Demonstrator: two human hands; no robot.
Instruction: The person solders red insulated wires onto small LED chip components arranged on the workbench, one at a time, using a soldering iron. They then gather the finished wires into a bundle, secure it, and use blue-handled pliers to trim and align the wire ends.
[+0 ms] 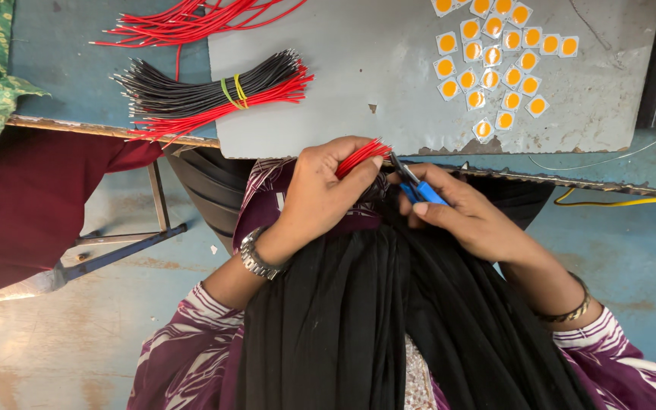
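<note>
Table edge just beyond hands

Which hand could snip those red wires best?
The right hand, probably. It already holds the blue-handled cutters, whose tip sits beside the ends of the red wires. The left hand is full, gripping that bunch.
</note>
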